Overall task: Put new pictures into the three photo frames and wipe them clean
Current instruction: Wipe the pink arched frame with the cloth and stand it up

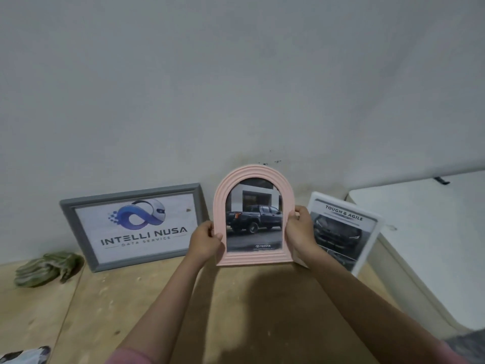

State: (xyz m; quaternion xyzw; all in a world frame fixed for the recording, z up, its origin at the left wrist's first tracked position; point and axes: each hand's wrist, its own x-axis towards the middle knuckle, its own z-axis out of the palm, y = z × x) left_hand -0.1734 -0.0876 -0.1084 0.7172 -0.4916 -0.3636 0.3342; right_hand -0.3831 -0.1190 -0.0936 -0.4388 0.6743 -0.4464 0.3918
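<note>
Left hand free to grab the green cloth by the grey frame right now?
Probably not yet. The left hand grips the pink arched frame's left edge, the right hand its right. The green cloth lies uncovered on the wooden surface far left; the path looks open once it lets go.

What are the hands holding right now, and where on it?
Both hands grip the pink arched frame: left hand on its left edge, right hand on its right edge.
</note>
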